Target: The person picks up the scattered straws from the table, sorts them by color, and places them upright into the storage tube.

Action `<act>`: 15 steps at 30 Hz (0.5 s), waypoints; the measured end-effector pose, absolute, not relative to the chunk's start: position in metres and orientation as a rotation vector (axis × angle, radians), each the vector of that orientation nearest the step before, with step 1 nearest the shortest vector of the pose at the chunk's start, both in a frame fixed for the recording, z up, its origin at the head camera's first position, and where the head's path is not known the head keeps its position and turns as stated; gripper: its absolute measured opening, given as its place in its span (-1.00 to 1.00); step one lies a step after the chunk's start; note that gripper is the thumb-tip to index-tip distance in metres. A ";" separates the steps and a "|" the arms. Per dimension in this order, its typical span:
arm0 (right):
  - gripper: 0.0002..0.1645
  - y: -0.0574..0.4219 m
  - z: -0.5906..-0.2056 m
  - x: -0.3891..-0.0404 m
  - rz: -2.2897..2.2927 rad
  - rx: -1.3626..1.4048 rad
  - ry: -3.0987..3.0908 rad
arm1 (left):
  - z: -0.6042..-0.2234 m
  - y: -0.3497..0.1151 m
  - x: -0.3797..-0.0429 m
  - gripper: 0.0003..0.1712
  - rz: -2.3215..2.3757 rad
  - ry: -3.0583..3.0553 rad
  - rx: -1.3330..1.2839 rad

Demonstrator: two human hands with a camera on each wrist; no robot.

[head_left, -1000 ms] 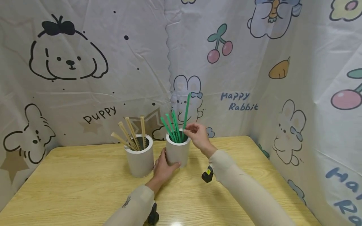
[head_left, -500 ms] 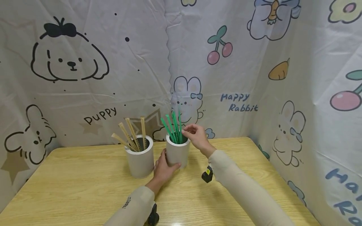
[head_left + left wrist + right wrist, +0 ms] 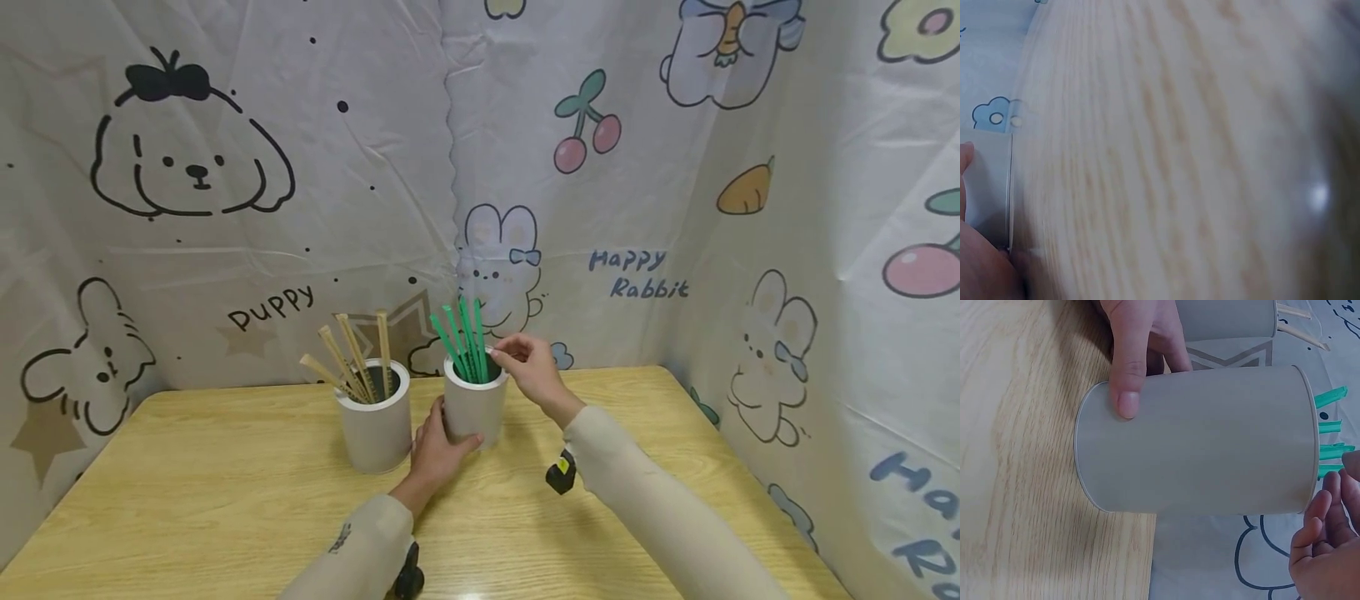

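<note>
My left hand [image 3: 435, 452] grips the lower side of a white cylindrical cup [image 3: 472, 412], its thumb across the front. Several slim green sticks [image 3: 467, 346] stand in this cup, leaning slightly left. At the cup's right rim is my right hand [image 3: 531, 367], thumb and fingertips close together right by the edge. The right wrist view shows the thumb near the end of one green stick, with the other fingers loosely bent. To the left, a second white cup [image 3: 377, 437] holds several tan sticks [image 3: 351, 354] that fan outward. The left wrist view shows mostly wood grain.
Both cups stand toward the back of a light wooden table [image 3: 187, 492]. A white curtain [image 3: 390, 108] printed with cartoon animals hangs behind and along the right side, close to the table's edges.
One green stick, standing tall at my right fingers a second ago, has dropped down among the others in the cup. My right fingers are now apart from it; my left hand stays on the cup.
</note>
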State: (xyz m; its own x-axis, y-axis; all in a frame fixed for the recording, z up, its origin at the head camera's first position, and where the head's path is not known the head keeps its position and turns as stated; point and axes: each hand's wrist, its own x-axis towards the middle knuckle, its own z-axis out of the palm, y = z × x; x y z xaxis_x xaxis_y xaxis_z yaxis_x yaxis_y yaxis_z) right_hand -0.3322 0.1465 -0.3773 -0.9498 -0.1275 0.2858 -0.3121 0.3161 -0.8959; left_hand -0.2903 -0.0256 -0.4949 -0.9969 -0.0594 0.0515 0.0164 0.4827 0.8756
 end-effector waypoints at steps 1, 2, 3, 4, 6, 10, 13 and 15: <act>-0.82 0.147 -0.377 -0.331 1.692 0.406 -2.417 | -0.495 -0.025 -0.290 0.09 -1.563 -2.640 0.035; -0.82 0.148 -0.377 -0.329 1.685 0.402 -2.424 | -0.495 -0.025 -0.290 0.09 -1.567 -2.641 0.032; -0.81 0.150 -0.377 -0.328 1.674 0.400 -2.430 | -0.496 -0.024 -0.289 0.10 -1.569 -2.641 0.024; -0.82 0.151 -0.376 -0.327 1.666 0.401 -2.433 | -0.496 -0.024 -0.289 0.10 -1.562 -2.642 0.011; -0.81 0.154 -0.376 -0.325 1.647 0.413 -2.443 | -0.496 -0.024 -0.289 0.11 -1.555 -2.649 0.000; -0.79 0.159 -0.376 -0.321 1.635 0.468 -2.441 | -0.494 -0.025 -0.289 0.13 -1.526 -2.659 -0.011; -0.78 0.161 -0.378 -0.319 1.636 0.492 -2.443 | -0.493 -0.027 -0.288 0.12 -1.522 -2.673 -0.006; -0.79 0.162 -0.380 -0.318 1.639 0.488 -2.451 | -0.492 -0.027 -0.287 0.11 -1.525 -2.681 -0.008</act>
